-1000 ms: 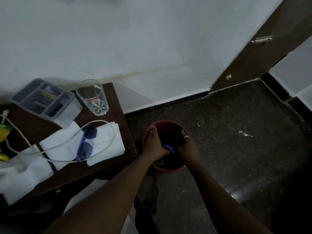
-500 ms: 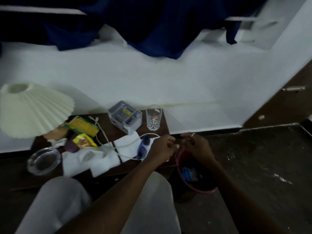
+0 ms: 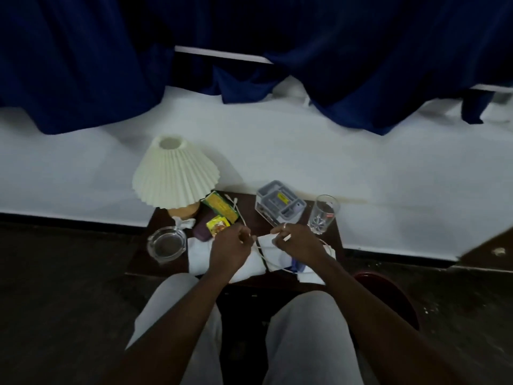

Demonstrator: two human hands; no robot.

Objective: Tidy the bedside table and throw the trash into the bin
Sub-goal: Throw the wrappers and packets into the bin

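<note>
The dark wooden bedside table (image 3: 251, 215) stands in front of my knees. My left hand (image 3: 230, 247) and my right hand (image 3: 298, 241) hover over its middle, each pinching a thin white cable (image 3: 261, 251) that runs from the back of the table and loops off to the right. White paper napkins (image 3: 200, 255) lie under my hands. Blue sunglasses (image 3: 295, 266) peek out below my right wrist. A yellow-green snack packet (image 3: 220, 205) and a small yellow sachet (image 3: 218, 225) lie by the lamp. The red bin (image 3: 388, 293) sits on the floor to the right, partly hidden by my right arm.
A pleated cream lamp (image 3: 175, 173) stands at the table's back left, with a glass ashtray (image 3: 166, 243) in front of it. A grey organiser (image 3: 280, 204) and a drinking glass (image 3: 323, 213) stand at the back right. Dark blue curtains hang above the white wall.
Both hands have left the bin and come up over the table, where they now grip the white cable. The view has swung left, away from the bin.
</note>
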